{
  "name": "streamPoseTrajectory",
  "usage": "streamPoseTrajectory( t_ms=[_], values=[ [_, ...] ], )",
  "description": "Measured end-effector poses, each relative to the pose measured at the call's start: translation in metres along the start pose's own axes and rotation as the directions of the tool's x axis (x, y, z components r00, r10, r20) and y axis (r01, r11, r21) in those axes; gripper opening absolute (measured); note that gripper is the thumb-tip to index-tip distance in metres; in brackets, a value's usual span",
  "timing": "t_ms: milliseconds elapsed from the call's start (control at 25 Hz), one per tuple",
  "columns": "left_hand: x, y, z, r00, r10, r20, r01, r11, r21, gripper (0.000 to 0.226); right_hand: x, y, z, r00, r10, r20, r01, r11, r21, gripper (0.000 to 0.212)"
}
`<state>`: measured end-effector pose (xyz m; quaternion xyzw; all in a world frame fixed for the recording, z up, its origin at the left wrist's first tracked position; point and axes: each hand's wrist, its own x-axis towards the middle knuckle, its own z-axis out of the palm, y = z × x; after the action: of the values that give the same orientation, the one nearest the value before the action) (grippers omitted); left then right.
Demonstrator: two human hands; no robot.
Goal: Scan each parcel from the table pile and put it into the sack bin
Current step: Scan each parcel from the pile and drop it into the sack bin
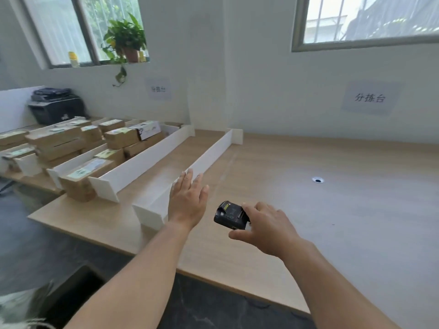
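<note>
Mostly brown cardboard, the piled parcels (122, 140) bear pale green labels (120, 130).

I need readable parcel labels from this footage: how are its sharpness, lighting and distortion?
Head view: daylight blows out the window panes and leaves a pale sheen on the table; the wide lens slants the window frames; labels on the parcels are too soft to read; the scanner in the right hand is sharper.

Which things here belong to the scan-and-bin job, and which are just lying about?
Job: scanner gripped by right hand; open left hand; parcels; probable sack bin, bottom left.
Lying about: printer; potted plant; wall sign; cable hole.
</note>
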<state>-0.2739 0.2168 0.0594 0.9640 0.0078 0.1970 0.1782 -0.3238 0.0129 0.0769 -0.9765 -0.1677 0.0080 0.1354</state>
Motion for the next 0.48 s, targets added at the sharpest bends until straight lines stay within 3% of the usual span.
streamPoseTrajectory(
  t_ms=[200,360,480],
  values=[
    [0.034,0.055,0.041,1.0,0.031,0.007,-0.031,0.999,-0.025,0.069,0.008,0.068,-0.013,0.998,0.063,-0.011,-0.062,0.998,0.029,0.073],
    [0.05,0.094,0.074,0.995,0.068,0.066,-0.067,0.998,-0.017,0.05,0.012,0.104,-0.018,0.992,0.124,-0.014,-0.122,0.99,0.072,0.072],
    [0.06,0.112,0.096,0.991,0.091,0.103,-0.085,0.994,-0.062,0.048,0.013,0.125,-0.021,0.981,0.192,-0.014,-0.188,0.972,0.14,0.067]
  ],
)
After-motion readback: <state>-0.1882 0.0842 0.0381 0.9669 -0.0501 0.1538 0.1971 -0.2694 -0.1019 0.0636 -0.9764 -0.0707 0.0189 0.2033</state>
